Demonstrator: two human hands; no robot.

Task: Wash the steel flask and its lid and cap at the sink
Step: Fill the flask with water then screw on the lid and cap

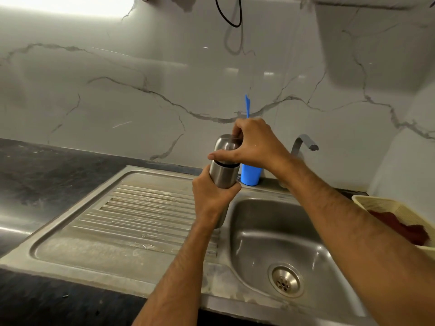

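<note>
While the left hand (213,196) grips the steel flask (223,175) upright over the draining board (131,208), just beside the basin (270,234), the right hand (254,144) clasps its cap (227,143); a sudden release could send the cap clattering into the basin.

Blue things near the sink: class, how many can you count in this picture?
2: a blue cup standing on the sink's back ledge behind the steel flask, and a blue stick-like item rising above the right hand. Its lower part is hidden.
</note>
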